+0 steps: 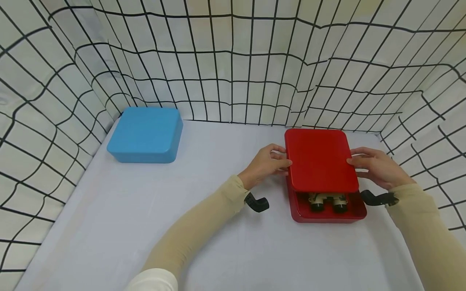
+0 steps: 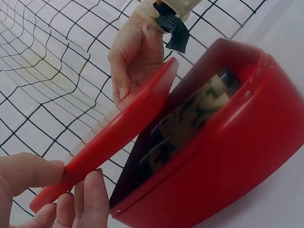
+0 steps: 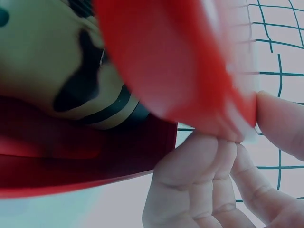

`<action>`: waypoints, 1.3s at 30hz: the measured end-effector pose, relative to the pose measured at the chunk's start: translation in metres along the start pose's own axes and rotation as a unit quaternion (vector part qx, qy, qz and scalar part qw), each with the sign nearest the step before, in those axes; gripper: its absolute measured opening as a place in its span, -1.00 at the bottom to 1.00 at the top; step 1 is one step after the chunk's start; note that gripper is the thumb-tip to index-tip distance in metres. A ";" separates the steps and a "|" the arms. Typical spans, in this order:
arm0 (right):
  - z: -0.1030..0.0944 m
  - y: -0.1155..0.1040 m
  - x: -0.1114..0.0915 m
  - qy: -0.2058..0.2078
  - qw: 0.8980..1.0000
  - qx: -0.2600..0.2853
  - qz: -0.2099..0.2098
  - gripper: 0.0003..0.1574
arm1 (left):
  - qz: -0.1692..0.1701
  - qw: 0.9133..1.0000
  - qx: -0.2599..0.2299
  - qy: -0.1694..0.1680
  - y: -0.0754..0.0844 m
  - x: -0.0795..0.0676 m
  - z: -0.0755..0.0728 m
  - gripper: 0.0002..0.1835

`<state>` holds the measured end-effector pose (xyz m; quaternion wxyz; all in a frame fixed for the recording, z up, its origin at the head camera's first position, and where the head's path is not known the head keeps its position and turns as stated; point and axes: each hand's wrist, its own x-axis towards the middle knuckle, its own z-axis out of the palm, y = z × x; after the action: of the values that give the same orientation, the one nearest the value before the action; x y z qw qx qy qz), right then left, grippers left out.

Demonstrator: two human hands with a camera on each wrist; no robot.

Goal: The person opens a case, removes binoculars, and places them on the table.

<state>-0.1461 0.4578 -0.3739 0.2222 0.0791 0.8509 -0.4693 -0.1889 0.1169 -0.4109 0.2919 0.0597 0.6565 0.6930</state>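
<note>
Both hands hold a red lid [image 1: 318,161] by its two sides, tilted above a red box [image 1: 327,219]. The left hand [image 1: 267,163] pinches the lid's left edge between thumb and fingers, plain in the left wrist view, where the lid [image 2: 118,128] stands apart from the box wall [image 2: 228,156]. On the opposite edge, the right hand [image 1: 378,166] grips with its thumb on top and fingers beneath. Inside the box lie camouflage-patterned binoculars [image 1: 329,200], partly hidden under the lid. The right wrist view shows the binoculars [image 3: 61,61] close up.
A blue closed box [image 1: 147,135] sits at the far left of the white table [image 1: 225,242]. White walls with a black grid [image 1: 233,64] enclose the table at the back and on both sides. Each wrist wears a black camera mount [image 1: 256,203].
</note>
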 end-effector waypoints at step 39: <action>-0.012 -0.006 0.021 0.023 1.000 0.018 0.006 -0.02 | 0.017 0.999 0.048 0.013 0.008 0.019 -0.002 -0.56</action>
<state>-0.1706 0.4626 -0.3731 0.2039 0.0990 0.8467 -0.4813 -0.2085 0.1244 -0.4100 0.2684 0.0754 0.6915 0.6664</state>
